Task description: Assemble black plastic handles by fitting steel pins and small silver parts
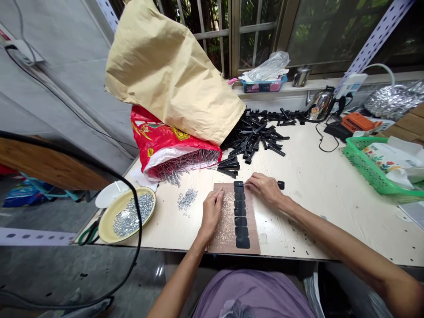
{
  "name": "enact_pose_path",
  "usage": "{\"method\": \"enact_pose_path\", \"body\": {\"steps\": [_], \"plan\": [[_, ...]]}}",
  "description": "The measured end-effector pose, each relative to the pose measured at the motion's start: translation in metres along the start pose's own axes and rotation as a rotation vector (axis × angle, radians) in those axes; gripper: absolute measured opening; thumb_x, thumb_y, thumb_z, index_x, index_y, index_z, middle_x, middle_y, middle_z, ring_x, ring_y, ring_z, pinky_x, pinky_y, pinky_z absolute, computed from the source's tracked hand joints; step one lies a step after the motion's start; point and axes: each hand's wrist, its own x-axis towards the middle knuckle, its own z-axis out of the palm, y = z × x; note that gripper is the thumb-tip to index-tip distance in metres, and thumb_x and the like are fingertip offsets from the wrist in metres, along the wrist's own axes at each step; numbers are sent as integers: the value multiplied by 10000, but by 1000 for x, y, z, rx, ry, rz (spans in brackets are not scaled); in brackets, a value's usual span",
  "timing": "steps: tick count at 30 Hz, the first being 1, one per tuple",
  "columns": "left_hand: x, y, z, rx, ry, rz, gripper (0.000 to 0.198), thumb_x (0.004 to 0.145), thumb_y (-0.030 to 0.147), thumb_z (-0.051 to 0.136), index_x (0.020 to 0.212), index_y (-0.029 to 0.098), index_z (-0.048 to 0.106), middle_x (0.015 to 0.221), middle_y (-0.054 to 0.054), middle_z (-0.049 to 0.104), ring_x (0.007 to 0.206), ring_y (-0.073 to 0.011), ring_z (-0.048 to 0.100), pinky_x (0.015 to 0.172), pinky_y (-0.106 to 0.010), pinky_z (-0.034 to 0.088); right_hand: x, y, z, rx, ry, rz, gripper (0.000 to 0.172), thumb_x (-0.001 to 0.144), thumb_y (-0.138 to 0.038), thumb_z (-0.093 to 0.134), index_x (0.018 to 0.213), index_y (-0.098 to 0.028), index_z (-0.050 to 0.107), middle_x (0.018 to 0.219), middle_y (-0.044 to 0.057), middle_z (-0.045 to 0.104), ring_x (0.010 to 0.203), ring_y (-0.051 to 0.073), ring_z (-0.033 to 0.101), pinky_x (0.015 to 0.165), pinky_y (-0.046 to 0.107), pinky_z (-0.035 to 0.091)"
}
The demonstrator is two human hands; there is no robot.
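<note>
My left hand rests at the left edge of a brown board, its fingers pinched together; whatever is between them is hidden. A column of several flat black squares lies down the board. Over the upper end of that column, my right hand is closed on a thin silvery pin, which reaches across the top black square. Another black end piece pokes out just beyond the right hand, partly covered by it. Pale specks cover the board beside the squares.
Left of the board are small metal pieces and a yellow bowl of more. Behind stands a red bag of thin metal pins under a tan sack. Black clips are heaped beside it. A green basket sits right.
</note>
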Motion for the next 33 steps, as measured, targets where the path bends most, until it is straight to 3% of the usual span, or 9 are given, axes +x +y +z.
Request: {"method": "enact_pose_path", "body": {"steps": [3,7,12,17,22,28,30,33], "plan": [[0,-4,6,62,-14,30,407,916,409,418,1137,157,648,982,-90,667,881,-191,604,802,-308,458,-16,1,12,36,-40,-156,280,964,-241,386,894,-168,647,810,47,617,736,136,540,568,244,418],[-2,-7,9,67,9,11,402,927,396,397,1150,164,637,991,-82,668,885,-183,611,795,-302,460,-31,-6,13,93,-148,-516,271,962,-187,370,894,-187,633,770,15,606,721,125,514,574,244,419],[-2,-7,10,84,30,-3,395,927,392,402,1125,157,650,927,-73,668,820,-169,611,779,-293,460,-12,8,8,115,-40,-225,269,962,-234,383,882,-146,624,831,46,606,747,126,522,553,233,442],[-1,-9,12,124,31,1,399,929,388,395,1130,156,649,865,-62,658,783,-164,605,749,-279,457,-19,9,17,165,-149,-544,295,971,-186,343,900,-191,629,736,-16,592,662,85,491,518,193,432],[-1,-9,12,137,26,-1,385,931,381,399,1132,165,646,838,-48,645,732,-149,591,732,-273,453,-4,22,13,128,-51,-301,325,980,-220,320,884,-138,619,784,37,593,687,104,502,511,215,433],[-1,-7,13,147,15,-2,375,930,384,401,1112,177,656,844,-45,643,730,-150,585,723,-274,451,-10,16,6,138,-113,-400,274,974,-224,365,895,-166,621,856,36,608,766,118,510,550,235,412],[-1,-6,13,145,18,-2,377,930,384,402,1137,182,644,835,-41,641,730,-150,587,719,-272,452,-18,10,9,147,-104,-363,293,976,-222,356,872,-159,623,820,36,607,736,112,504,539,233,410],[-2,-6,13,146,20,-4,381,931,384,400,1155,182,633,836,-42,642,741,-151,593,729,-272,455,-25,6,12,182,-158,-448,317,977,-192,332,861,-169,626,759,18,600,674,97,486,497,213,398]]}}
